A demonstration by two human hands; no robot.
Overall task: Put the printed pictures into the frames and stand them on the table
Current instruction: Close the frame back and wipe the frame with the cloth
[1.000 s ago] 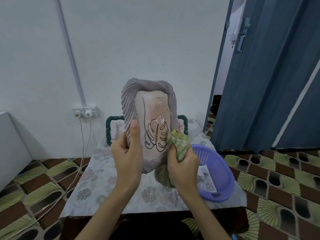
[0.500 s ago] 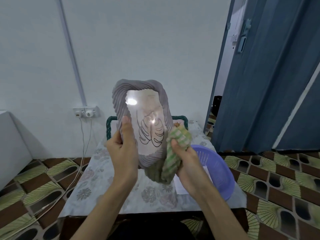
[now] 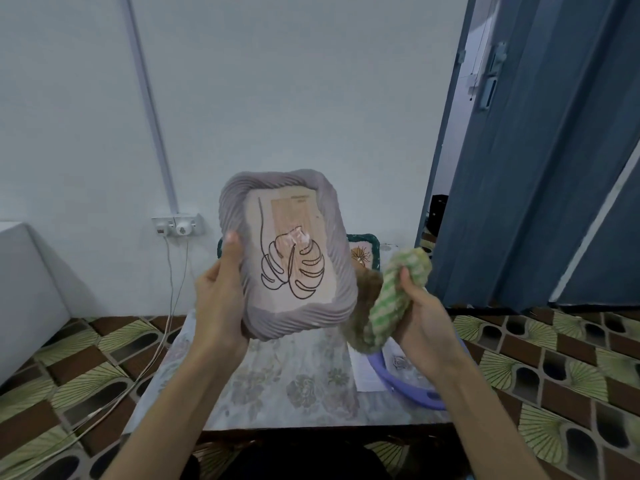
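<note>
The grey ribbed frame (image 3: 287, 252) is held up in the air above the tabletop (image 3: 294, 386), tilted with its top leaning left, its glass facing the camera and showing a line-drawn leaf picture (image 3: 292, 268). The left hand (image 3: 220, 296) grips its left edge, thumb lying up the front rim and the other fingers hidden behind it. Just beside the frame's lower right corner, apart from the glass, the right hand (image 3: 420, 310) has its fingers closed round a bunched green checked cloth (image 3: 391, 296). Behind the frame a green-rimmed frame (image 3: 365, 251) stands at the far edge of the tabletop. A purple basket (image 3: 408, 382) with printed sheets overhangs the right edge; the flowered middle is bare.
</note>
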